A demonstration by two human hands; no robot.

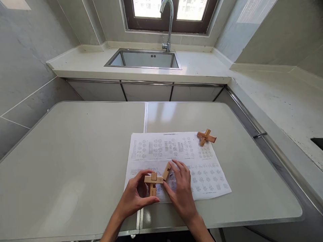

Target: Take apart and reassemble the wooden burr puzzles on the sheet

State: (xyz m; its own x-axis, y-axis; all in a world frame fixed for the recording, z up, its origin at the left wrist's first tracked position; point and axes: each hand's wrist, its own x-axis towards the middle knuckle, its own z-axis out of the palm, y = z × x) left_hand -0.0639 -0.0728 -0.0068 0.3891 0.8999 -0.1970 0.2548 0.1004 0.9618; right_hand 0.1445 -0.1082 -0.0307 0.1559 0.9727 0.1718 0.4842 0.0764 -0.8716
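Note:
Notched wooden puzzle pieces (153,180), joined in a cross shape, are held between the thumb and fingers of my left hand (131,196). My right hand (181,191) pinches a single notched wooden stick (166,171), tilted, with its lower end close to the right side of the cross; whether they touch I cannot tell. Beneath both hands lies a printed sheet (207,183) covered with rows of small diagrams. Another crossed set of wooden pieces (206,137) rests on the sheet's upper right corner.
The sheet lies on a pale folding table (75,151) with a seam down its middle. Beyond it are a white counter (202,64), a steel sink (143,60) and a tall faucet (169,27) below a window. Another counter (282,101) runs along the right.

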